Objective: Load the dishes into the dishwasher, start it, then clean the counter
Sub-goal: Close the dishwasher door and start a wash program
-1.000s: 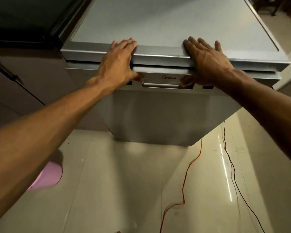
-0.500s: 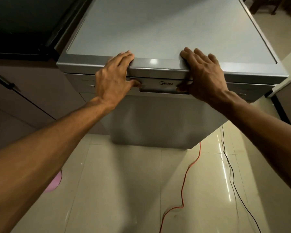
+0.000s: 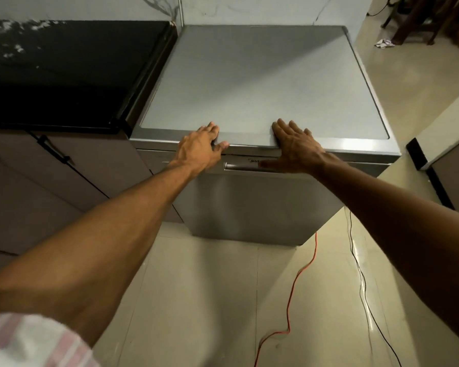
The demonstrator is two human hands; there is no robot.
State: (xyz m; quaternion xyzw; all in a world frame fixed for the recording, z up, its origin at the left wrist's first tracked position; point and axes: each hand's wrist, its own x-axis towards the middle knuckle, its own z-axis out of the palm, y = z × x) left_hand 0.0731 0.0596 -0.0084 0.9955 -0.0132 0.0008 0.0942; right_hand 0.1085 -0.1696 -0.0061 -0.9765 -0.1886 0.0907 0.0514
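Note:
A silver freestanding dishwasher (image 3: 249,207) stands in front of me with its door closed and its flat top bare. My left hand (image 3: 198,149) rests on the top's front edge, fingers over the rim and thumb at the seam above the door. My right hand (image 3: 294,148) lies flat on the front edge too, its thumb stretched along the door handle (image 3: 239,166). No dishes are in sight.
A black stone counter (image 3: 64,75) adjoins the dishwasher on the left, above brown cabinet doors (image 3: 51,181). An orange cable (image 3: 297,282) and a black cable (image 3: 361,274) trail over the tiled floor at the right. Another cabinet (image 3: 451,165) stands at the far right.
The door has gone from slightly ajar to fully closed under both hands. My head has lifted, bringing the counter and the back wall into view.

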